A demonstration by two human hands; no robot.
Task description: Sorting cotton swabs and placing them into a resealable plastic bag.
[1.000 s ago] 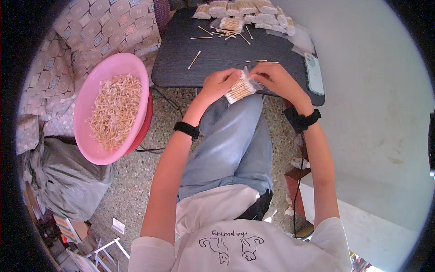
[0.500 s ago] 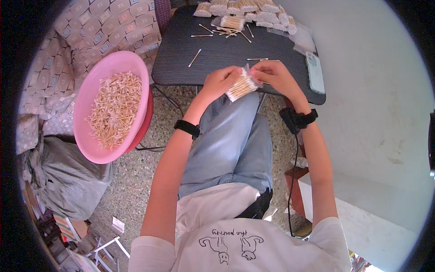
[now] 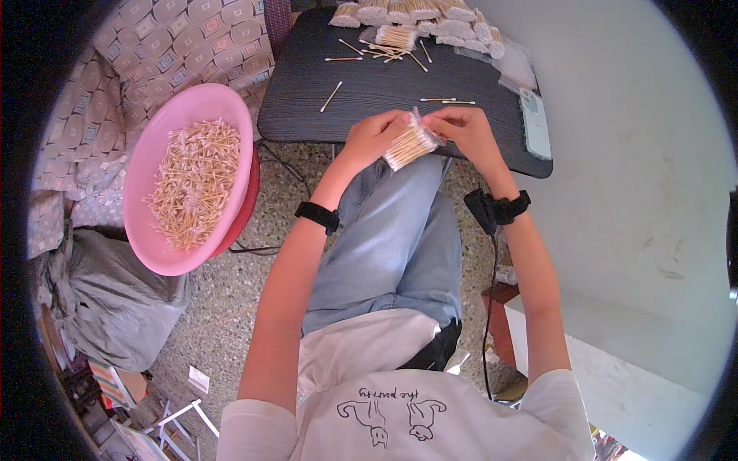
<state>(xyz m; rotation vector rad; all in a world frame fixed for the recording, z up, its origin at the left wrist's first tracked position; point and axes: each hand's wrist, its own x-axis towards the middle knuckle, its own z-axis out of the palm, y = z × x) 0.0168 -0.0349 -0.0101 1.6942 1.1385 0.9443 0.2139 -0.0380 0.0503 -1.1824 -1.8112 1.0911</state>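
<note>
Between my hands, over the table's near edge, is a clear plastic bag of cotton swabs (image 3: 409, 147), tilted with its swabs lying side by side. My left hand (image 3: 375, 141) is closed round the bag's left side. My right hand (image 3: 470, 134) pinches the plastic at the bag's right end; its fingertips are partly hidden. Just beyond the hands, two loose cotton swabs (image 3: 447, 101) lie on the black table (image 3: 296, 104). Farther back, an open pack of swabs (image 3: 396, 37) has several loose ones scattered in front of it.
Filled swab packs (image 3: 415, 11) are piled along the table's far edge. Empty clear bags (image 3: 516, 67) and a pale phone (image 3: 536, 127) lie at its right. A pink basin (image 3: 137, 203) heaped with swabs stands at left. A white wall (image 3: 630, 154) rises on the right.
My right hand has shifted slightly left, closer to the bag, and its fingers are lower and more bent in at the bag's end. The left hand stays about where it was.
</note>
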